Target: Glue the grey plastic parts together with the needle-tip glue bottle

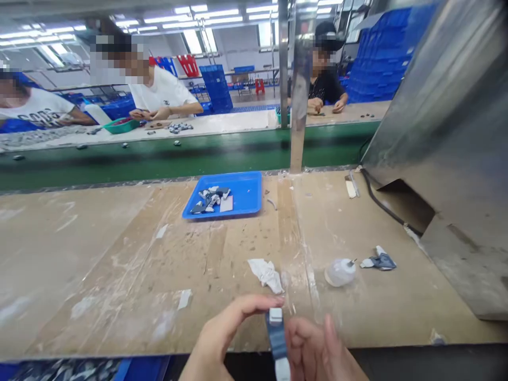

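My left hand (226,333) holds a small dark grey-blue plastic part (277,338) with white ends just over the table's front edge. Its index finger reaches across the part's top end, and the thumb is out of sight. Close along the right side of the part is my right hand (313,344), slightly blurred, with fingers loosely curled and thumb raised apart; whether it touches the part is unclear. Beyond my hands lies a crumpled white tissue (265,275). A squeeze bottle (340,272) with a thin nozzle and another grey-and-white part (381,260) lie to the right.
A blue tray (246,198) with several dark and white pieces sits on the worn tabletop (119,264). Metal housing (448,185) and a black cable (381,203) stand at right. Below the front left edge is a blue bin (143,368). Co-workers sit across a green-edged line (238,151).
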The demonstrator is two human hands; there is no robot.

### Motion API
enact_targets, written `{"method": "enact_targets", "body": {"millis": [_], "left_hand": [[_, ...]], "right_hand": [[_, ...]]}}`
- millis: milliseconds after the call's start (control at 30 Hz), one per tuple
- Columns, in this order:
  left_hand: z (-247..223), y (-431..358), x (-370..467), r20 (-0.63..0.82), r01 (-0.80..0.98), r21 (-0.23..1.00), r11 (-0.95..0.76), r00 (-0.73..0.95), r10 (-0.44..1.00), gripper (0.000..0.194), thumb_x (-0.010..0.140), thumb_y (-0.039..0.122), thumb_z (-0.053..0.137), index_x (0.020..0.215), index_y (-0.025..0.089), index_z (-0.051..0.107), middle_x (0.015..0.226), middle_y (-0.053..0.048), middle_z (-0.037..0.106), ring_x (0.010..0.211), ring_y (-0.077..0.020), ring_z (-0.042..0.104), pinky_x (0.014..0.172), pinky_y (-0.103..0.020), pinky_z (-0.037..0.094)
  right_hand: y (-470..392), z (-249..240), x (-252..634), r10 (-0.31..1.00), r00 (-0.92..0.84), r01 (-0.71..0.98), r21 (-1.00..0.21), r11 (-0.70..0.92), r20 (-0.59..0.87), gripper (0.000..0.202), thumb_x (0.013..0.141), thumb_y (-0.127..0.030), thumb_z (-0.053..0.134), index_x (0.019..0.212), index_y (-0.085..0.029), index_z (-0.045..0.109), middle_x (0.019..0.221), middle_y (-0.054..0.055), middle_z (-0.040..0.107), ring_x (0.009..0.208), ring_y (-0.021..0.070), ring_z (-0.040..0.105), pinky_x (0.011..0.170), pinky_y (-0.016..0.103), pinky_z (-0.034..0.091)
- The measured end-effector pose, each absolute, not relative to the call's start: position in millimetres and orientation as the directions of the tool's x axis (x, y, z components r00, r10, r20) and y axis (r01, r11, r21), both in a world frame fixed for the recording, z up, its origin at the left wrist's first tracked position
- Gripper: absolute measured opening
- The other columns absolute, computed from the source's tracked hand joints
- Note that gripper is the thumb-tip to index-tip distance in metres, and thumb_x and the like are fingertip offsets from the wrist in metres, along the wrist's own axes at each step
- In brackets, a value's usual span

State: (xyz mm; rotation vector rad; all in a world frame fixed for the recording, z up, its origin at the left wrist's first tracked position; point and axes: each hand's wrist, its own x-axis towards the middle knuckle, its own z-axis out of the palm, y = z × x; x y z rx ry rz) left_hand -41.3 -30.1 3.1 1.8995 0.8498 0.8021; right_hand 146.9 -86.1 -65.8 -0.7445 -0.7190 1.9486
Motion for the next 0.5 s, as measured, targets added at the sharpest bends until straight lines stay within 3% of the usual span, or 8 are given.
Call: {"method": "enact_targets", "body": {"millis": [67, 167, 233, 300, 400, 500], "left_hand": [[-1, -40, -38, 0.232, 0.226, 0.874, -0.43, 0.583, 0.779, 0.064, 0.075, 0.042, 0.09, 0.13, 0.026, 0.063, 0.126, -0.013, 0.072, 0.121, -0.0329, 0.07, 0.107, -0.045, 0.06], [-10, -46, -35, 0.257, 0.256, 0.839, -0.48, 0.592, 0.764, 0.068, 0.079, 0.042, 0.087, 0.139, 0.029, 0.057, 0.138, -0.013, 0.067, 0.131, -0.0313, 0.064, 0.113, -0.045, 0.055], [-16, -48, -36, 0.248, 0.292, 0.82, -0.492, 0.593, 0.766, 0.07, 0.082, 0.037, 0.085, 0.144, 0.031, 0.052, 0.144, -0.011, 0.064, 0.134, -0.0304, 0.061, 0.115, -0.046, 0.053], [-21, -50, -38, 0.229, 0.326, 0.811, -0.486, 0.588, 0.776, 0.07, 0.086, 0.031, 0.08, 0.149, 0.031, 0.048, 0.147, -0.01, 0.062, 0.136, -0.0299, 0.06, 0.116, -0.046, 0.052], [-25, -50, -40, 0.237, 0.32, 0.805, -0.5, 0.599, 0.765, 0.074, 0.084, 0.028, 0.079, 0.15, 0.032, 0.047, 0.147, -0.009, 0.062, 0.137, -0.0319, 0.059, 0.116, -0.047, 0.053], [-28, -50, -43, 0.198, 0.301, 0.833, -0.465, 0.623, 0.757, 0.087, 0.077, 0.03, 0.086, 0.152, 0.033, 0.044, 0.148, -0.01, 0.061, 0.134, -0.0334, 0.061, 0.114, -0.047, 0.054]], "right_hand": [[-77, -55, 135, 0.831, -0.534, -0.599, -0.624, -0.502, -0.155, 0.088, 0.074, -0.102, 0.031, 0.086, -0.019, 0.057, 0.065, 0.001, 0.048, 0.054, 0.0118, 0.038, 0.054, 0.023, 0.03], [-72, -46, 123, 0.8, -0.584, -0.62, -0.559, -0.551, -0.141, 0.079, 0.082, -0.094, 0.037, 0.074, -0.018, 0.056, 0.063, 0.002, 0.047, 0.06, 0.0135, 0.041, 0.06, 0.024, 0.03], [-73, -46, 118, 0.793, -0.58, -0.649, -0.484, -0.587, -0.184, 0.072, 0.083, -0.088, 0.048, 0.068, -0.018, 0.055, 0.063, 0.001, 0.046, 0.063, 0.0133, 0.043, 0.062, 0.023, 0.032], [-76, -48, 115, 0.775, -0.585, -0.691, -0.353, -0.631, -0.24, 0.064, 0.075, -0.078, 0.068, 0.063, -0.017, 0.052, 0.061, -0.001, 0.045, 0.063, 0.0119, 0.045, 0.065, 0.021, 0.036], [-77, -48, 111, 0.739, -0.634, -0.727, -0.149, -0.67, -0.228, 0.06, 0.071, -0.067, 0.078, 0.055, -0.019, 0.045, 0.049, -0.005, 0.041, 0.051, 0.0081, 0.04, 0.065, 0.02, 0.04], [-76, -43, 108, 0.763, -0.604, -0.782, -0.016, -0.624, -0.229, 0.051, 0.075, -0.063, 0.077, 0.065, -0.019, 0.053, 0.045, -0.009, 0.041, 0.039, 0.0059, 0.029, 0.06, 0.021, 0.041]]}}
